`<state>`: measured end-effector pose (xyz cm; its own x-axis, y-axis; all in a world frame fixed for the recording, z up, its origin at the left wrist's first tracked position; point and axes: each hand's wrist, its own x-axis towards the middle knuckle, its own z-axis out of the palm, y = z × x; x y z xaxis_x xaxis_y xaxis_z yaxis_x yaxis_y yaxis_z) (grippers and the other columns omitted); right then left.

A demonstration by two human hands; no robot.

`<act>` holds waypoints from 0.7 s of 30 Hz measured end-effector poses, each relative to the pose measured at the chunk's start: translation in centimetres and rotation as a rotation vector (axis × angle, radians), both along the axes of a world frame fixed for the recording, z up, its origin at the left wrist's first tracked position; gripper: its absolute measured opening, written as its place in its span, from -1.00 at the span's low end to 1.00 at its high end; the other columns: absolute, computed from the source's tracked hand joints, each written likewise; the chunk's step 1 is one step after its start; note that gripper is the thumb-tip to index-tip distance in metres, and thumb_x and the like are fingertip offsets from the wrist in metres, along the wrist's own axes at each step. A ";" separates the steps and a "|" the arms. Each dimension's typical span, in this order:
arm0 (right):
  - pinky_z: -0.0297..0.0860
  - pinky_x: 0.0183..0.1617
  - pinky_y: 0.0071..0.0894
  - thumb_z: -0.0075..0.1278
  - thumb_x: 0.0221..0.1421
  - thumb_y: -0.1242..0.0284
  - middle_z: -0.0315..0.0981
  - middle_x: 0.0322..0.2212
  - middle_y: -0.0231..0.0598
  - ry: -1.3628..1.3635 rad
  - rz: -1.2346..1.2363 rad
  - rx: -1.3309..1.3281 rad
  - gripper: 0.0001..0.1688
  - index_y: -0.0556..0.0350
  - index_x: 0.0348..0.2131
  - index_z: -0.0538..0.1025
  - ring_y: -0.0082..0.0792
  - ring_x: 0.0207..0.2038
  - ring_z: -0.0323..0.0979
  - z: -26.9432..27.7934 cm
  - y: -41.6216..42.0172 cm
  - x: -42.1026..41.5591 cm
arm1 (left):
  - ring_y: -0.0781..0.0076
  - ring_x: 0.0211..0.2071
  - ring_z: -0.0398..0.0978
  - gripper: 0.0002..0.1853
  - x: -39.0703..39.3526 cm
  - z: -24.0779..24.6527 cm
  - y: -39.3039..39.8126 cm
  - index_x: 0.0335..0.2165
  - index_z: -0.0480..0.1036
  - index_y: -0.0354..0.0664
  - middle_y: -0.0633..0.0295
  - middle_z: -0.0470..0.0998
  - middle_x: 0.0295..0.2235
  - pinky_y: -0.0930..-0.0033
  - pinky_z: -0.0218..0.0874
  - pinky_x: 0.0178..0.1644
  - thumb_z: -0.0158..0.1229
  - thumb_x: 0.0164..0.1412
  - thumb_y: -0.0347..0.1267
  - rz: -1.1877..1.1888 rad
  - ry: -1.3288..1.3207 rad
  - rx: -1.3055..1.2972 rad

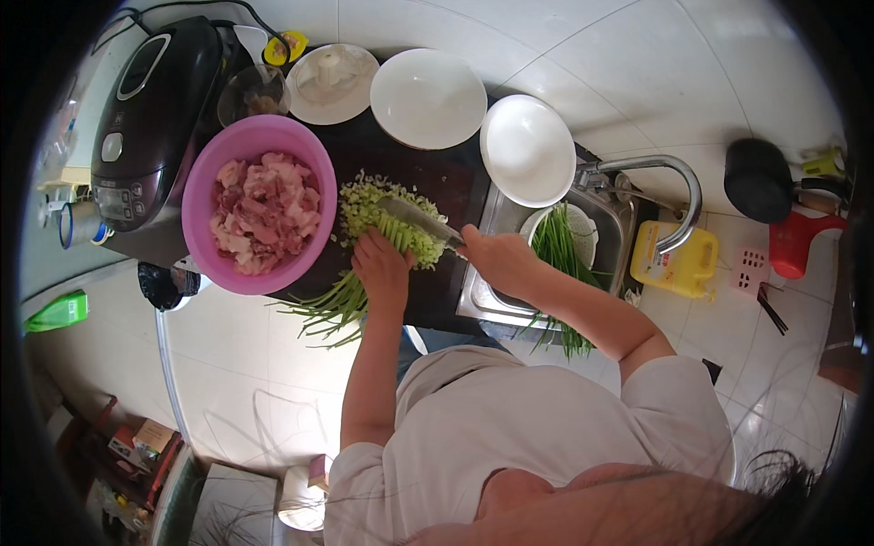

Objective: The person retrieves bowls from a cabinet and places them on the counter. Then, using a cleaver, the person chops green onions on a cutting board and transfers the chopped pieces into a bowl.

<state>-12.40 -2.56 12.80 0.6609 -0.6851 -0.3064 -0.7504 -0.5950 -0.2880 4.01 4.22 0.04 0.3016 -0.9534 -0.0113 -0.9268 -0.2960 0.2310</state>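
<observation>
My right hand (504, 263) grips the handle of a kitchen knife (418, 217), its flat metal blade lying across chopped greens. Beside the blade, my left hand (382, 266) holds down a bunch of long green stalks (334, 304), which look like garlic chives. Their leafy ends trail over the counter's front edge. A heap of finely chopped pale green pieces (362, 198) spreads around the blade on a dark cutting board (454, 181). Left of the heap, close to my left hand, stands a pink plastic basin (194, 205) filled with cut raw meat (266, 211).
A black rice cooker (160, 116) stands far left. Along the wall are a food-processor lid (328, 85) and two white bowls (429, 99) (528, 150). At right, the steel sink (478, 293) has a chrome faucet (689, 184) and a white colander (585, 235) with long chives (556, 239).
</observation>
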 end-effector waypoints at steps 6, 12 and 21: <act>0.27 -0.67 -0.17 -0.11 0.11 0.40 0.35 -0.77 -0.15 0.095 0.067 0.057 -0.78 0.18 -0.40 0.23 -0.08 -0.69 0.40 1.5 -0.3 0.4 | 0.24 -0.20 0.35 -0.30 0.0 -0.1 -0.3 -0.13 0.22 -0.33 0.13 0.30 -0.27 0.27 0.27 -0.23 0.28 -0.17 -0.14 -0.052 -0.054 0.048; 0.30 -0.66 -0.20 -0.08 -0.08 0.59 0.37 -0.76 -0.13 0.108 0.133 0.102 -0.81 0.22 -0.40 0.24 -0.08 -0.67 0.43 1.3 -0.4 1.4 | 0.37 -0.31 0.34 -0.26 0.4 -1.4 -0.3 -0.14 0.25 -0.28 0.23 0.30 -0.35 0.36 0.23 -0.35 0.31 -0.25 -0.09 -0.095 -0.125 0.021; 0.32 -0.63 -0.18 -0.13 -0.01 0.55 0.39 -0.73 -0.10 0.091 0.083 0.082 -0.86 0.21 -0.40 0.23 -0.06 -0.64 0.44 -3.7 -0.2 2.7 | 0.35 -0.35 0.33 -0.25 0.6 -1.6 -0.2 -0.17 0.25 -0.27 0.23 0.29 -0.37 0.35 0.22 -0.38 0.32 -0.30 -0.06 -0.148 -0.127 -0.022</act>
<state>-9.73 -2.71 9.14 0.6811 -0.5995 -0.4204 -0.7248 -0.6334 -0.2710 4.60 4.03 -1.58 0.1557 -0.9870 0.0396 -0.9820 -0.1503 0.1147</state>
